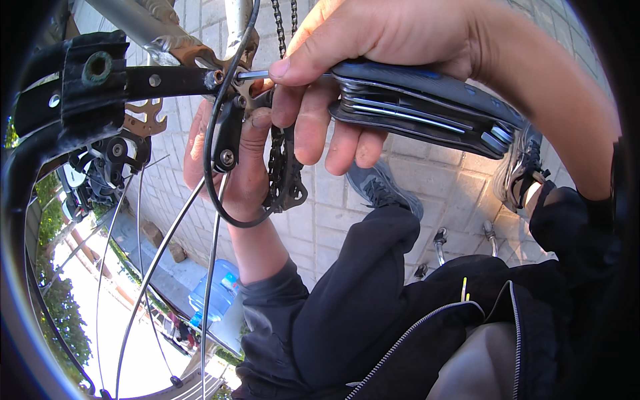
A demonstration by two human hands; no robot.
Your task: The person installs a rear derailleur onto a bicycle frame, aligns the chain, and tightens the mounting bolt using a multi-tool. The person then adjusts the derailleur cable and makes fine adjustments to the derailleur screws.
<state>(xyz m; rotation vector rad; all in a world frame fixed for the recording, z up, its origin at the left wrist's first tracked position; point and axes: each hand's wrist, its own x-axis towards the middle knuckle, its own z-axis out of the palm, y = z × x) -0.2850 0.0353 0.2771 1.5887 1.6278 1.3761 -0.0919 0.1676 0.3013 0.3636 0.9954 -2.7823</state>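
My right hand [353,50] grips a black folding multi-tool [413,100]. Its extended hex key [255,75] reaches leftward to the bicycle's frame end, with my thumb and forefinger near the shaft. Whether the tip sits in a bolt is hard to see behind the black cable [212,143]. From below, my left hand [243,180] closes around the rear derailleur [229,133], its thumb against the side and several fingers hidden behind. The chain [275,157] hangs just to the right of that hand.
A wheel with spokes [163,247] fills the left side, below a black strut [170,81] fixed to the frame [150,37]. A disc brake caliper [117,150] sits near it. Grey shoes [383,183] stand on the paving [327,233]; a blue water jug [217,290] lies beyond the spokes.
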